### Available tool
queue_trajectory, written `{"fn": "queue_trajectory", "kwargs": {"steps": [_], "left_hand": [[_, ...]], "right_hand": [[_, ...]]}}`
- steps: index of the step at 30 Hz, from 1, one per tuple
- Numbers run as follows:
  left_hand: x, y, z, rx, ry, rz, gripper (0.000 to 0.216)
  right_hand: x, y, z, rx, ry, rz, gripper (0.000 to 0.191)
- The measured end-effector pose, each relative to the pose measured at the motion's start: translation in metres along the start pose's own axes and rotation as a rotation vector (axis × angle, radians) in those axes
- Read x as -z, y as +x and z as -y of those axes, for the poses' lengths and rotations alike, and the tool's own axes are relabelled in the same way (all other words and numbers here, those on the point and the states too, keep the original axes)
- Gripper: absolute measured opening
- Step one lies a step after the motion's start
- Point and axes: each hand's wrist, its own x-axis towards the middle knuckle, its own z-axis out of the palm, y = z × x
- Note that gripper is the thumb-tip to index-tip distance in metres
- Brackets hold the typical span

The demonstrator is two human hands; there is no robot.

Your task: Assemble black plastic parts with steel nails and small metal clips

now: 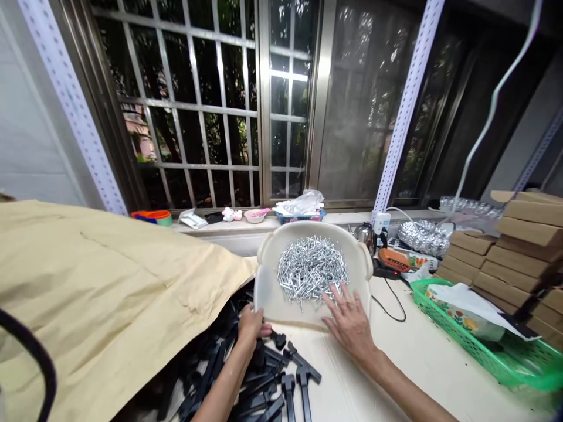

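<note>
A cream plastic tray (pixel 269 246) sits on the table and holds a heap of several shiny metal pins (pixel 310 266). My right hand (pixel 347 316) lies flat at the tray's near edge, fingers spread and reaching into the pins. My left hand (pixel 250 325) rests at the tray's near left corner, fingers curled down onto a pile of black plastic T-shaped parts (pixel 268 381); what it grips is hidden.
A large tan sheet (pixel 101 293) covers the left side. A green basket (pixel 497 351) holding paper stands at the right, with stacked cardboard boxes (pixel 514 246) behind it. A black cable (pixel 391 302) and small items lie near the windowsill (pixel 246 223).
</note>
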Motion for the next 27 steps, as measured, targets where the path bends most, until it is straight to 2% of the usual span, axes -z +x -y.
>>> {"fn": "queue_trajectory", "kwargs": {"steps": [2,4,6,8,11,15,19,21,23,25,27], "left_hand": [[0.001,0.008,0.001,-0.047,0.086,-0.039,0.031],[0.002,0.016,0.002,-0.073,0.169,-0.068,0.024],[0.002,0.023,0.003,-0.085,0.248,-0.084,0.017],[0.002,0.028,0.006,-0.098,0.313,-0.085,0.013],[0.003,0.031,0.011,-0.110,0.390,-0.060,0.009],[0.002,0.028,0.019,-0.129,0.563,0.026,0.008],[-0.003,0.024,0.020,-0.204,0.762,0.086,0.006],[-0.005,0.024,0.020,-0.213,0.800,0.074,0.004],[-0.006,0.027,0.019,-0.200,0.812,0.056,0.006],[-0.008,0.030,0.020,-0.187,0.821,0.035,0.009],[-0.010,0.031,0.021,-0.179,0.823,0.001,0.013]], "right_hand": [[0.011,0.012,-0.017,-0.212,-0.067,-0.151,0.058],[0.014,0.025,-0.036,-0.484,-0.089,-0.226,0.064],[0.007,0.032,-0.054,-0.676,-0.029,-0.157,0.063],[-0.008,0.032,-0.069,-0.750,0.065,-0.014,0.055],[-0.032,0.023,-0.088,-0.753,0.158,0.088,0.050],[-0.047,0.019,-0.114,-0.724,0.147,0.039,0.052],[-0.046,0.027,-0.131,-0.654,0.051,-0.002,0.053],[-0.044,0.029,-0.124,-0.653,-0.065,-0.060,0.053],[-0.044,0.032,-0.105,-0.576,-0.145,-0.100,0.053],[-0.048,0.037,-0.079,-0.397,-0.118,-0.024,0.053],[-0.055,0.046,-0.053,-0.267,-0.021,0.148,0.053]]}}
